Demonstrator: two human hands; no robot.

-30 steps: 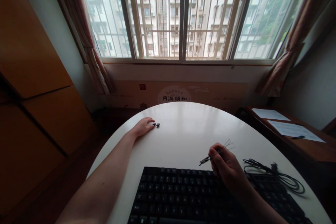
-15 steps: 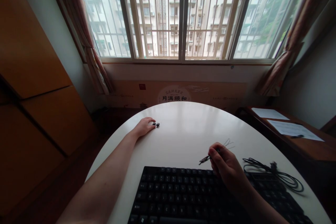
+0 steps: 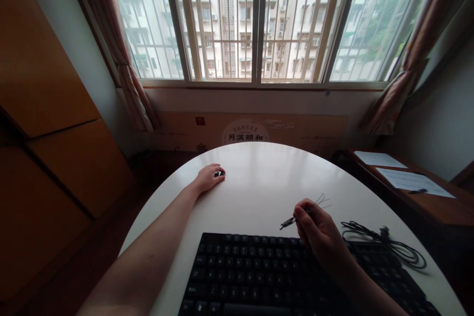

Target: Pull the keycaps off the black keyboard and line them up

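On the far left part of the white round table (image 3: pixel 255 197), my left hand (image 3: pixel 209 177) has its fingers curled around small black keycaps (image 3: pixel 219 174), which show between thumb and fingers. My right hand (image 3: pixel 314 222) is closed around a keycap puller (image 3: pixel 288 223). Thin wire loops stick out behind the fist, and a dark pronged end points left. Below this hand lies a black keyboard (image 3: pixel 244 266), partly covered by the hand and forearm.
A coiled black cable (image 3: pixel 392 244) rests on the keyboard's upper right. To the right, a brown side table (image 3: pixel 437 207) carries paper sheets (image 3: pixel 414 182) and a pen. Beyond the table are a printed cardboard panel (image 3: pixel 177 131) and a window. A wooden cabinet (image 3: pixel 44 168) stands left.
My left hand has shifted slightly right, its fingers now reaching around the keycaps. My right hand holds the puller in nearly the same place.
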